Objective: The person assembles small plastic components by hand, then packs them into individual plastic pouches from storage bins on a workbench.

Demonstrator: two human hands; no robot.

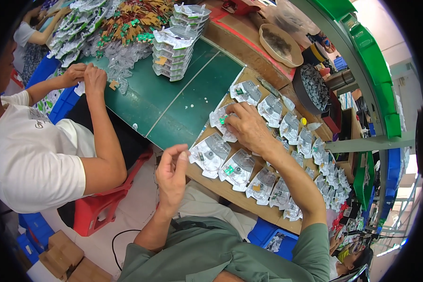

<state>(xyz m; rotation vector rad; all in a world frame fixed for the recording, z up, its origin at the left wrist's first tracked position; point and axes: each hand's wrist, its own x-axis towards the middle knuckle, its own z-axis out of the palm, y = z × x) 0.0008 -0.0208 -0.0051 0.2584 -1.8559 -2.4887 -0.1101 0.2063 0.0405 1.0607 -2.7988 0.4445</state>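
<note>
Nearest me, the worker's green shirt (197, 254). The clear plastic housing (215, 117) lay by the wooden desk's (222, 189) left edge, a green part (222, 120) in it. Right hand (250, 128) over it, fingers bent down; whether they pinched anything, I couldn't tell. Housing looked light and stiff, probably slick, its thin tabs likely fragile; outer rim seemed the safest hold. Left hand (172, 175) hung off the desk's near-left corner, loosely curled, nothing visible in it, just beside a larger housing (210, 155). Similar housings (262, 185) lined the near edge. Past the left edge: green tabletop (185, 110), stacked housings (174, 52), a co-worker's hands (96, 81).
</note>
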